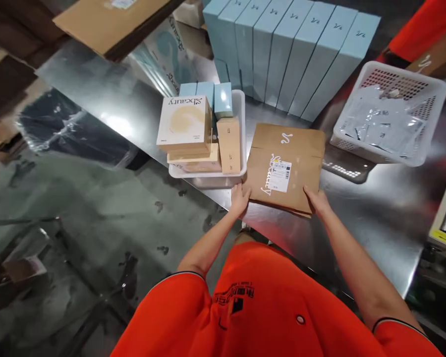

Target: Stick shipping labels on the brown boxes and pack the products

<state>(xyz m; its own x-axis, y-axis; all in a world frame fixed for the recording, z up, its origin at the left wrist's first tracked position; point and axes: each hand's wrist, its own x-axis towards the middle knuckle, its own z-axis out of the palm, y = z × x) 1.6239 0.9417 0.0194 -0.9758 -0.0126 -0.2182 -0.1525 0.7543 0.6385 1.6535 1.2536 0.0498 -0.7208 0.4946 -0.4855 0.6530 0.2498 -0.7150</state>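
A flat brown cardboard box (301, 158) lies on the metal table in front of me, its white logo and lettering facing up. A white shipping label (281, 176) is stuck on it, and another cardboard layer shows under its near edge. My left hand (240, 200) grips the near left corner. At the near right edge, my right hand (317, 200) holds the cardboard with the thumb on top and the other fingers mostly hidden. Just left of the cardboard stands a white bin (243, 129) holding several small boxes, including a white "beauty" box (184, 121) on top.
Tall light-blue boxes (282, 54) stand in a row at the back of the metal table (375, 218). A white basket (390, 72) of clear packets sits right. Another person's orange sleeve (427, 29) shows top right. A large carton (107, 20) is upper left; a black-wrapped bundle (74, 129) lies left.
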